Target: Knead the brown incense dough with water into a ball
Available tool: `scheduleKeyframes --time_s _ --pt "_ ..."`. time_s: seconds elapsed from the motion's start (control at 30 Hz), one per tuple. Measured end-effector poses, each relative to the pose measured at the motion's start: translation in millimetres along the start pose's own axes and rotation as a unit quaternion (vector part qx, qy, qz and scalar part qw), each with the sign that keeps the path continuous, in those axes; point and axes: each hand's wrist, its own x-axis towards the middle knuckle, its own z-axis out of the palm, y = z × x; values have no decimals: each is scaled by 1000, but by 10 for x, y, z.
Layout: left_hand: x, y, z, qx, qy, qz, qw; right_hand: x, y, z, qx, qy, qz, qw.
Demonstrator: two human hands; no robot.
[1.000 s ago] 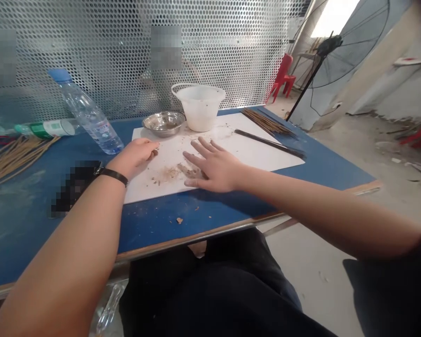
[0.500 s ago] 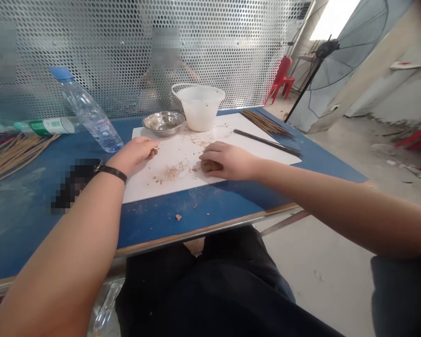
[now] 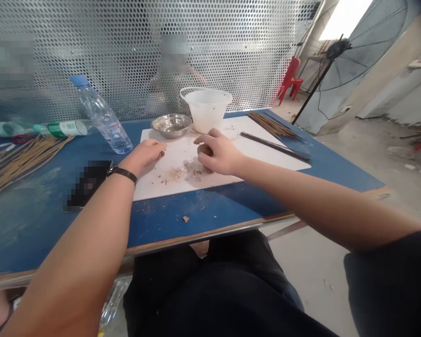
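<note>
My left hand [image 3: 148, 153] rests at the left side of a white board [image 3: 252, 166], fingers curled together. A small brownish bit shows at its fingertips, too small to name. Over the middle of the board my right hand [image 3: 219, 152] arches with bent fingers around a brown lump [image 3: 206, 150], mostly hidden by the thumb and fingers. Brown crumbs [image 3: 178, 173] lie scattered on the board between the hands. Behind them stand a shallow metal bowl [image 3: 171, 125] and a white plastic bucket [image 3: 210, 110].
A water bottle [image 3: 107, 121] leans at the left, near a blurred dark phone-like object [image 3: 89, 185]. Brown sticks [image 3: 24, 161] lie farther left, more sticks [image 3: 273, 126] at the right beside dark thin rods [image 3: 275, 150]. A perforated metal screen [image 3: 126, 61] backs the blue table [image 3: 161, 229].
The view has shifted slightly, so the scene sits farther right. My right hand has lifted its fingers and moved a little away from me on the board. My left hand remains curled.
</note>
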Motion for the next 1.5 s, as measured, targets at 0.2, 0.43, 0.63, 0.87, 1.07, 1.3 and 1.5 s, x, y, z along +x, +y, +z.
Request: scheduleKeyframes --time_s 0.2,0.43,0.63,0.87,1.07,1.3,1.5 --pt "-9 -20 50 -17 19 10 1000 -249 -182 -165 -165 -64 -44 983" --pt "-24 12 12 88 3 0 996 27 -55 204 -182 -50 36 981" --pt "-30 19 -8 99 7 7 995 194 -10 238 -171 -107 52 978" --pt "-83 46 26 88 7 18 996 -543 -133 -242 -152 -128 -118 973" --pt "-79 14 38 84 16 24 996 -428 -149 0 -152 -117 -226 955" --pt "-19 -48 27 88 16 34 995 397 108 329 -60 -177 -37 982" --pt "-45 -20 14 88 0 30 996 102 56 308 -100 -88 -93 987"
